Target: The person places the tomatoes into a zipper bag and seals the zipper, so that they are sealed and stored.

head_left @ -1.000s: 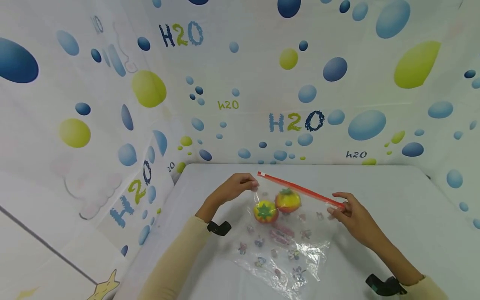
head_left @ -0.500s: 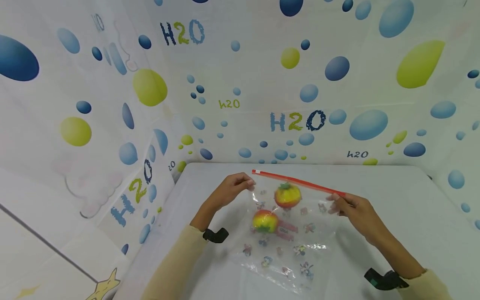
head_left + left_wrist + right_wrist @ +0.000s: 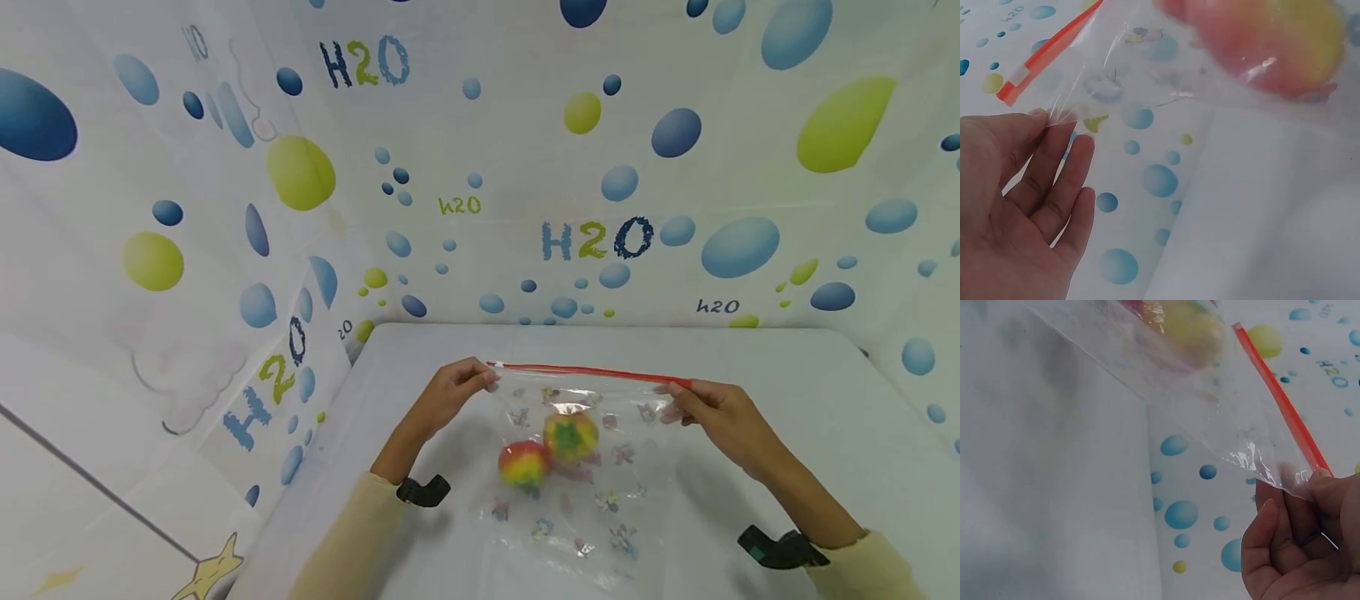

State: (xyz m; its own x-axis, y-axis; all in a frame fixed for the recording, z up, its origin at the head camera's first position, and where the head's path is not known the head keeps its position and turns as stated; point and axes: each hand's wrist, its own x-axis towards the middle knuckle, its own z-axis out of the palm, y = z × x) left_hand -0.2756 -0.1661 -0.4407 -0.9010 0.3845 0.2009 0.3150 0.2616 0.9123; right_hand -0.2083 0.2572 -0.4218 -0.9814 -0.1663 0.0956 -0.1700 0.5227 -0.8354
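A clear zip bag [image 3: 570,533] with small printed figures and a red zip strip [image 3: 592,372] hangs between the two hands in the head view. Inside it are two round red-and-yellow toy fruits with green tops, one toy fruit [image 3: 571,437] higher and the other toy fruit [image 3: 523,463] lower left. The left hand [image 3: 459,392] pinches the bag's upper left corner between thumb and finger, just below the white slider [image 3: 1020,75]. At the upper right corner the right hand [image 3: 716,412] pinches the bag by the end of the strip.
Under the bag spreads a white table [image 3: 810,400]. Behind it and to the left hangs a white curtain [image 3: 510,150] printed with blue and green drops. Each wrist carries a black camera mount [image 3: 423,492].
The red strip has gone from slanting down rightward to nearly level, its left end lower. The toy fruits have tumbled and slid lower inside the bag. Both hands keep their pinch.
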